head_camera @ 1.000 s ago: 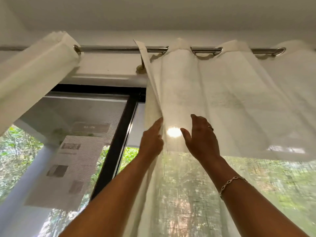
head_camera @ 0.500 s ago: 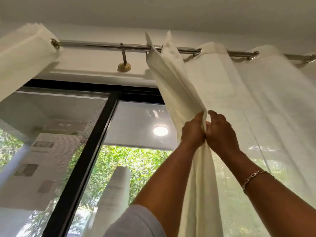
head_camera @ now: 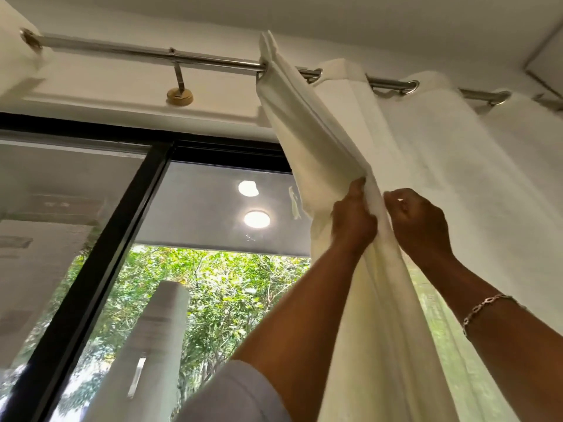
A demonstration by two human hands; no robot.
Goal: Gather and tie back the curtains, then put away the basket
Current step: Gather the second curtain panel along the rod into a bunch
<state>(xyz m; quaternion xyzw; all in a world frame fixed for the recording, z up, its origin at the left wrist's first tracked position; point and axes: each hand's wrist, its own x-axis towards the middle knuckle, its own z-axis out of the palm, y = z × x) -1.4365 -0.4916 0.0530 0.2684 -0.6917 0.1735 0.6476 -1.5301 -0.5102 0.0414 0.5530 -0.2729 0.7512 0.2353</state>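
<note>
At three o'clock, the cream curtain (head_camera: 457, 184) hangs from the steel rod (head_camera: 128, 51), its leading folds bunched at centre. The left hand (head_camera: 353, 222) clutches those gathered folds; the right hand (head_camera: 419, 225), at their right, pinches the same bunch.

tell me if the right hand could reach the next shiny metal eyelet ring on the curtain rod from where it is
Probably yes: the right hand is already raised close below the metal eyelet ring, with only loose white sheer curtain between, nothing rigid blocking.

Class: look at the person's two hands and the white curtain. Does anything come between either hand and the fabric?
Nothing visible does. The left hand and the right hand both pinch the gathered folds of the sheer white fabric curtain directly.
</note>
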